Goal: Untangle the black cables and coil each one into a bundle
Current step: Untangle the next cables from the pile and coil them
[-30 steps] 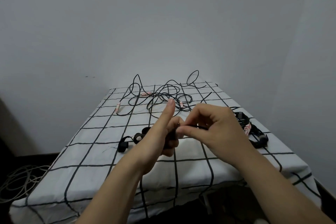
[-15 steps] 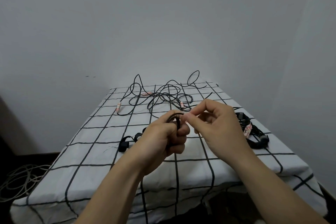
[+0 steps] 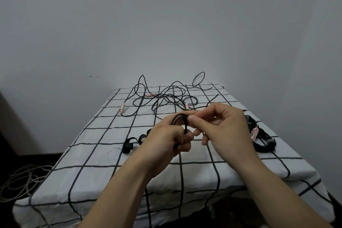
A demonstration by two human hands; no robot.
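My left hand (image 3: 167, 139) is closed around a small coil of black cable (image 3: 182, 119), whose loops stick up above the fist. My right hand (image 3: 223, 126) pinches the same cable at the top of the loops between thumb and forefinger. Behind the hands a tangle of loose black cables (image 3: 167, 98) with pink-and-white tags spreads over the far half of the table. A finished black bundle (image 3: 261, 138) with a tag lies at the right edge. Black strap pieces (image 3: 129, 144) lie left of my left hand.
The table carries a white cloth with a black grid (image 3: 92, 153) and stands against a grey wall corner. A pile of white cable (image 3: 22, 179) lies on the dark floor at the lower left.
My left hand has gone from an extended thumb to a closed fist around the coil. My right hand has lifted the cable up and over the top of the loops.
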